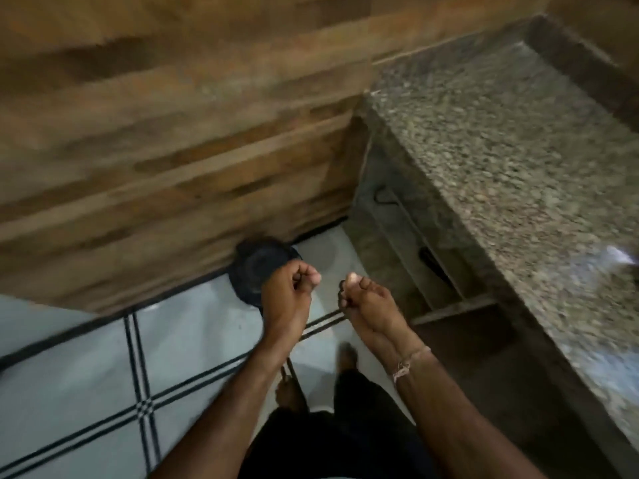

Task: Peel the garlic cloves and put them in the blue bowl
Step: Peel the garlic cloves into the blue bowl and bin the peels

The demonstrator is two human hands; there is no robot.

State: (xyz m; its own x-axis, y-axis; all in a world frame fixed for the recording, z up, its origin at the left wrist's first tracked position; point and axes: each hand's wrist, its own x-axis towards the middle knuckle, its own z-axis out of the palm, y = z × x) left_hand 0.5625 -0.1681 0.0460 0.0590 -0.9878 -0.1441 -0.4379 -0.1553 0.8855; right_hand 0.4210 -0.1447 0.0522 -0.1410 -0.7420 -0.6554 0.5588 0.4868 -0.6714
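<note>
1. Head view, the only one: both hands hang over the tiled floor [86, 375], just left of the granite tabletop [501, 150]. The left hand [287, 293] has its fingers curled in with the thumb on the forefinger. The right hand [368, 300], nearer the tabletop, is curled too. It's blurry, so I can't tell if either one pinches anything.
2. I can't make out any garlic cloves or the blue bowl. There's a dark round thing [257, 271] on the floor, further left of the tabletop. Could be a bin, can't tell.
3. My guess on handling: cloves are tiny, light and firm, with dry papery skin that tears easily. Once peeled they're a bit slick. I'd pinch one by the sides and start the skin at the blunt root end.
</note>
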